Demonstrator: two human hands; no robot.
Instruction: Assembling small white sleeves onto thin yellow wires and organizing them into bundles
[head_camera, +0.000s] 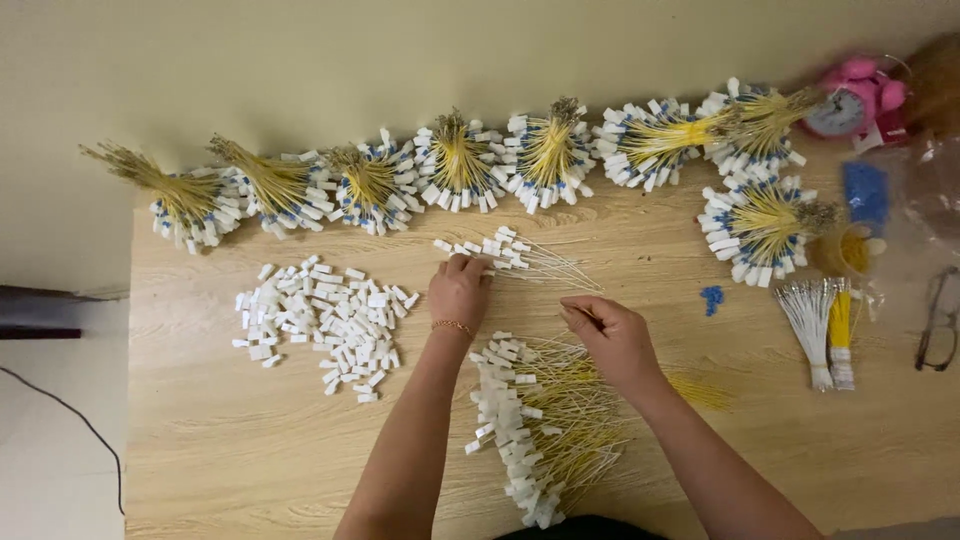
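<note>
Head view shows the left hand pinching a small row of white-tagged wires mid-bench, while the right hand pinches one thin wire over the yellow wire pile by the near edge.

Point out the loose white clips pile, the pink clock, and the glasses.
white clips pile (325, 322): head view, middle of the heap left of the hands.
pink clock (838, 112): head view, on its dial, table's far right corner.
glasses (938, 322): head view, on the frame at the right edge.
</note>
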